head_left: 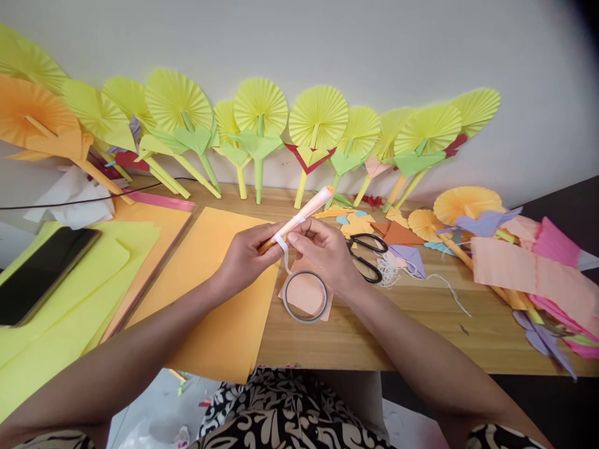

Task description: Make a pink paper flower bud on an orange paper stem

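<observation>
My left hand [246, 257] is closed round the lower end of a rolled orange paper tube [311, 204], which tilts up to the right. A white band of tape circles the tube near its middle, and another strip lies over it by my left fingers. My right hand [327, 252] is closed at the tube's side, its thumb and fingertips pinching at the tape strip. From that strip the tape roll [306, 296] hangs below my hands, in front of a small peach paper piece [299, 287].
Yellow pleated paper fans [318, 116] lean on the wall. Orange sheets [219, 280] and a black phone [42, 274] lie left. Black-handled scissors [367, 255], white string [387, 269] and paper scraps lie right, with a peach strip [528, 274] farther right.
</observation>
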Demonstrator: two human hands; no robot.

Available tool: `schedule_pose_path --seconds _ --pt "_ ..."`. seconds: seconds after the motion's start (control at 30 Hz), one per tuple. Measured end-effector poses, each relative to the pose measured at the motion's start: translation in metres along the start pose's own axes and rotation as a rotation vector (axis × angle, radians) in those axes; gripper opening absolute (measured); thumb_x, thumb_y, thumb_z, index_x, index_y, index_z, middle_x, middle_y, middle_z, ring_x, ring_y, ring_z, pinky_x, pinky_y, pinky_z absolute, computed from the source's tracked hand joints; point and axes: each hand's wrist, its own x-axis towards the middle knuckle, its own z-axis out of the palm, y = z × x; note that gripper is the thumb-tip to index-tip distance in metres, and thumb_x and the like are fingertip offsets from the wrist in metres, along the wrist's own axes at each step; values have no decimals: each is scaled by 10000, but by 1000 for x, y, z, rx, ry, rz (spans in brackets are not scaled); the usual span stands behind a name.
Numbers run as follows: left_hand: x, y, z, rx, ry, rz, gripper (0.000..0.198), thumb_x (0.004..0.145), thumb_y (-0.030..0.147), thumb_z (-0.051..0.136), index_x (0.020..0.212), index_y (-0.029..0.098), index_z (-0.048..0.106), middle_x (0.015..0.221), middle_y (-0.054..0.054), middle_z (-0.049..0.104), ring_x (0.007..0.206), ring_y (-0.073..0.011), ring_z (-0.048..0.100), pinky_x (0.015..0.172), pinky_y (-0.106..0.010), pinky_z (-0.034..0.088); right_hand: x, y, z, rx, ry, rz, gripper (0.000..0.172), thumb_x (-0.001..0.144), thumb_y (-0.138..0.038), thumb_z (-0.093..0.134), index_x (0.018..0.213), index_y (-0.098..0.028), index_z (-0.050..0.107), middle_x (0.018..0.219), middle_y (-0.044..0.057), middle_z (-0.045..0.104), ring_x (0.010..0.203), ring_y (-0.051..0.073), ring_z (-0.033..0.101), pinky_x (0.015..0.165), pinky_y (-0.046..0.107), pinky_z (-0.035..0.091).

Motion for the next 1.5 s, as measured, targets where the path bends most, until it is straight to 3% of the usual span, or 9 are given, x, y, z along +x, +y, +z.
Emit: schedule_pose_path --seconds 0.23,0.47,0.8,0.97,1.2,1.4,1.5 --pt "0 4 1 45 7 23 289 906 219 553 1108 153 749 732 5 615 654 -102 490 610 -204 405 0 0 1 -40 26 6 164 812 -333 677 739 -202 612 675 -30 594 599 95 511 574 245 430" --pt "-1 4 1 63 10 28 278 930 228 519 1073 150 744 612 43 441 590 -90 397 557 -200 348 0 1 0 -24 26 -8 129 828 -295 677 755 -199 628 679 -35 604 606 95 521 595 250 444" --pt "-2 5 2 73 25 -2 232 921 241 495 883 137 698 585 46 412 561 -86 381 530 -209 316 -1 -1 3 -47 29 -1 159 829 -319 678 741 -202 615 635 -44 555 573 94 487 568 251 426" --pt "-1 8 1 36 54 -45 262 884 238 493 640 155 536 545 48 400 522 -76 353 500 -215 285 -1 2 1 31 -73 20 143 864 -317 655 791 -201 612 645 -48 563 597 96 520 611 255 435" --pt "1 9 -3 -82 101 -156 291 866 266 514 593 174 474 519 48 394 495 -74 368 480 -211 302 0 7 1 -12 -164 126 191 847 -387 683 831 -212 609 771 -12 650 656 117 538 605 266 438" --pt "1 11 -4 -120 100 -190 255 854 261 537 619 163 545 518 47 412 496 -75 378 473 -202 311 -1 10 1 17 -250 104 241 899 -434 640 857 -198 617 825 12 688 788 134 627 733 278 496" --pt "2 11 -4 -108 97 -196 223 870 275 537 698 155 611 516 53 406 492 -75 371 470 -200 308 -3 4 1 -2 -260 158 296 902 -469 630 813 -187 625 687 -10 647 622 110 593 609 249 479"
